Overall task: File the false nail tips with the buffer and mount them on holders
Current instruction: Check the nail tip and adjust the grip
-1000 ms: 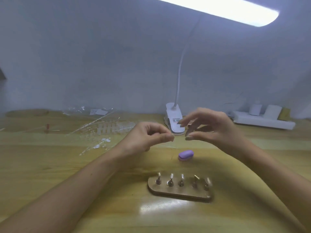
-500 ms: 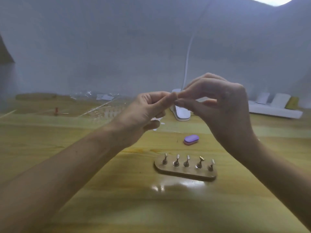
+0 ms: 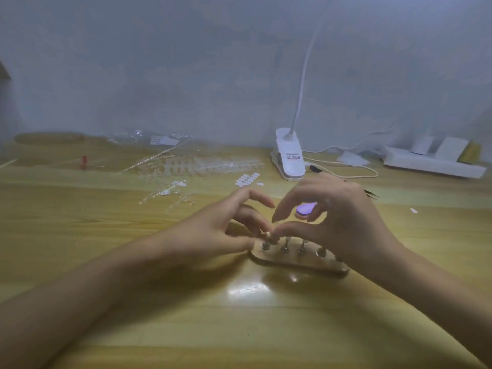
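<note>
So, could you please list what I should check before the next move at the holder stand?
1. Left hand and right hand at the leftmost holder: ok, fingertips meet over it.
2. Nail tip between the fingers: cannot tell, blurred.
3. Wooden base flat on the table: ok.
4. Other holders upright: ok.
5. Buffer within reach behind the hands: ok.

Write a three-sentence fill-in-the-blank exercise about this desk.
The buffer lying on the table is ___ in colour.
The left hand and right hand meet at the ___ end of the wooden stand.
The lamp clip by the wall is ___.
Missing words: purple; left; white.
</note>
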